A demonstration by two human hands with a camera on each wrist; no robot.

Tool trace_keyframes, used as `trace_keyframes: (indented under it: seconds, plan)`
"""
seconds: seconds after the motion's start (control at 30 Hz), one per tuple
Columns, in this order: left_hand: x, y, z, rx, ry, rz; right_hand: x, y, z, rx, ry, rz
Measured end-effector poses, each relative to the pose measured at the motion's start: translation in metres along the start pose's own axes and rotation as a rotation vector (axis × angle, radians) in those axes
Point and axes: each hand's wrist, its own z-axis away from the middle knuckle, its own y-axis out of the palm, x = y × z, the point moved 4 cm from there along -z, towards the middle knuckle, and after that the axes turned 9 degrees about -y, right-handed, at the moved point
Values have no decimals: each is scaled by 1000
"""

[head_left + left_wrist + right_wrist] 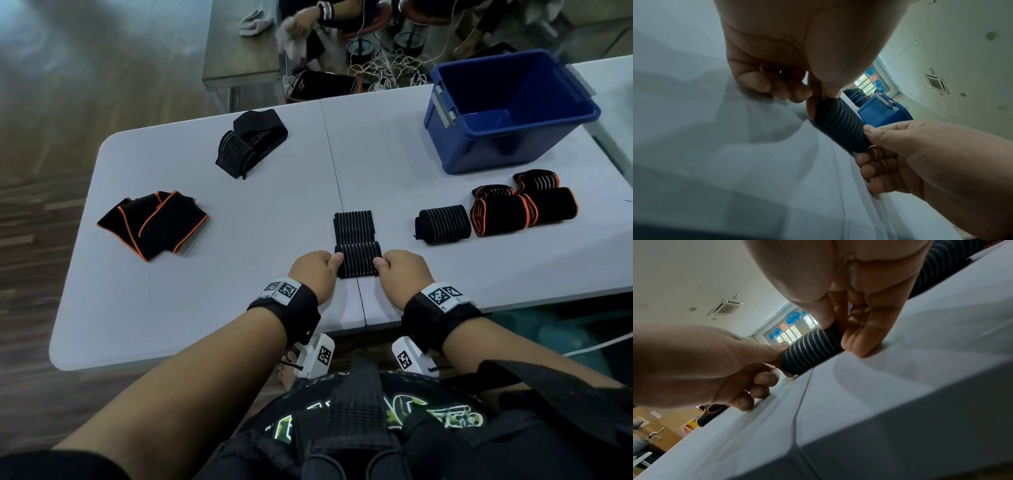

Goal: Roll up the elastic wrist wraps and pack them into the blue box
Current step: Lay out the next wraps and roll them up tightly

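Observation:
A black wrist wrap with grey stripes (358,258) lies at the table's near middle, partly rolled, with its flat tail (354,224) stretching away from me. My left hand (334,262) pinches the roll's left end and my right hand (380,263) pinches its right end. The left wrist view shows thumb and fingers of the left hand (818,100) on the roll (840,125). In the right wrist view the right hand (836,334) holds the roll (809,352) the same way. The blue box (486,150) stands open at the far right, nothing visible inside.
Rolled wraps lie right of my hands: a striped one (443,224) and orange-edged ones (500,216). Unrolled wraps lie at the left: an orange-trimmed pile (154,222) and a striped pile (251,142). The grey table (239,291) has a centre seam. Another person works at a far table.

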Motion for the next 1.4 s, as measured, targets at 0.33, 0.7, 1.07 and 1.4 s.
trace_keyframes:
  seconds: [0.33,0.7,1.07,1.4]
  plan:
    - [1,-3,-1,-11,-40,18,-4,1,8,-106,79,-261]
    - [0,-8,24,-182,276,-27,3,1,8,-123,174,-649]
    - [2,-11,17,-110,292,-117,-5,9,4,35,59,-609]
    - [3,-13,6,-60,266,-40,-9,2,-4,81,-114,-279]
